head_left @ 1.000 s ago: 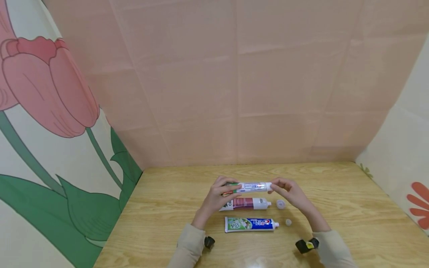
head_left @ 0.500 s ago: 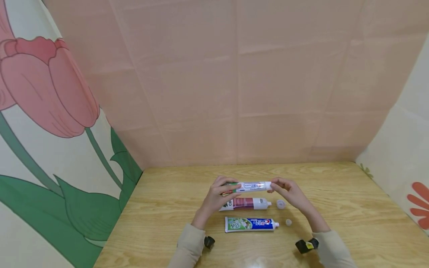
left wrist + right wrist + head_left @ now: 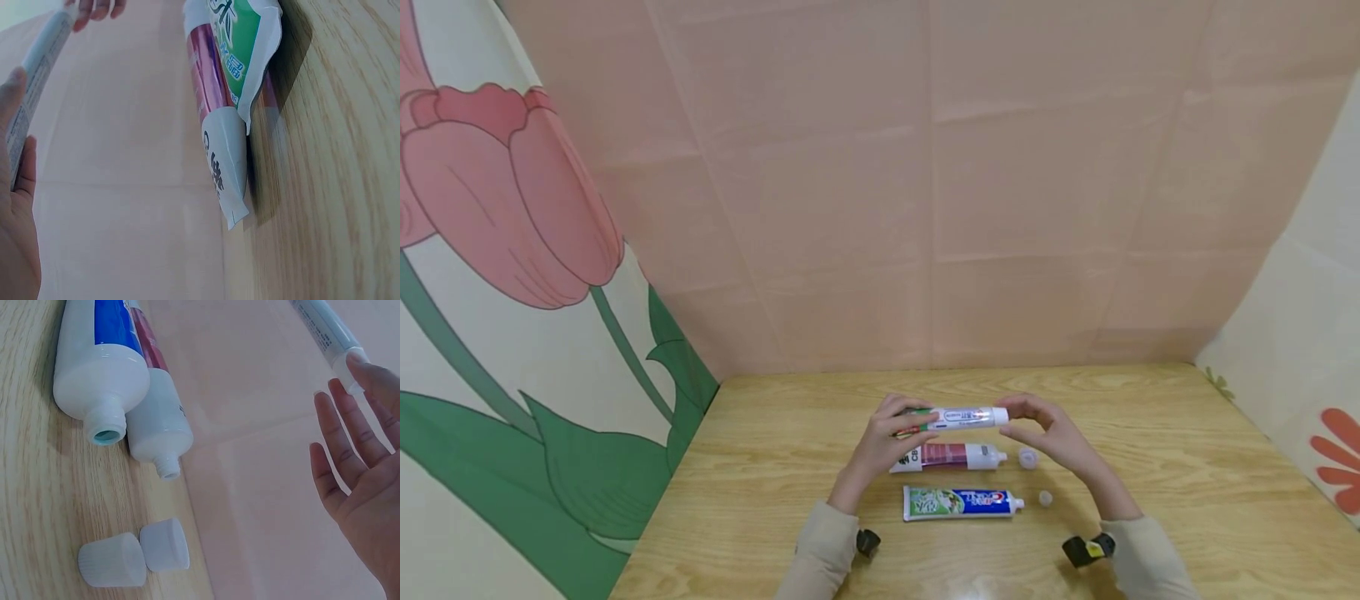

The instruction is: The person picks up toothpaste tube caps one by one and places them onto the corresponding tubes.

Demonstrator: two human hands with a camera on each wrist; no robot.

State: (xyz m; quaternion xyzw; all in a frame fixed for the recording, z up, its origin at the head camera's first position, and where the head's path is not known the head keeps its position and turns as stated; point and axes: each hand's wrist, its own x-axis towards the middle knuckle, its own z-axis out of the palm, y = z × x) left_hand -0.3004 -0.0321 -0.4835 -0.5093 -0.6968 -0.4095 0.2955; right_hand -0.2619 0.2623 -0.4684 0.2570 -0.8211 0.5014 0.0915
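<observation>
My left hand [image 3: 883, 442] grips a white toothpaste tube [image 3: 966, 417] with a green and red end, holding it level above the table. At the tube's right end sits a white cap [image 3: 1001, 417]. My right hand [image 3: 1048, 429] is around this cap, thumb below and forefinger above in the head view. In the right wrist view its thumb overlaps the cap [image 3: 347, 372], while the other fingers are loosely spread. A pink and white toothpaste tube [image 3: 946, 456] lies behind a green and blue toothpaste tube [image 3: 958, 502]. Both lying tubes have bare threaded nozzles.
Two loose white caps stand on the wooden table [image 3: 760, 500]: a wider cap [image 3: 1028, 457] beside the pink tube's nozzle and a smaller cap [image 3: 1045, 498] beside the green and blue tube's nozzle. A pink sheet [image 3: 925, 208] rises behind the table.
My right hand's thumb and fingers have loosened and parted around the held tube's cap, so more of the cap shows. The left hand and the lying tubes keep their places.
</observation>
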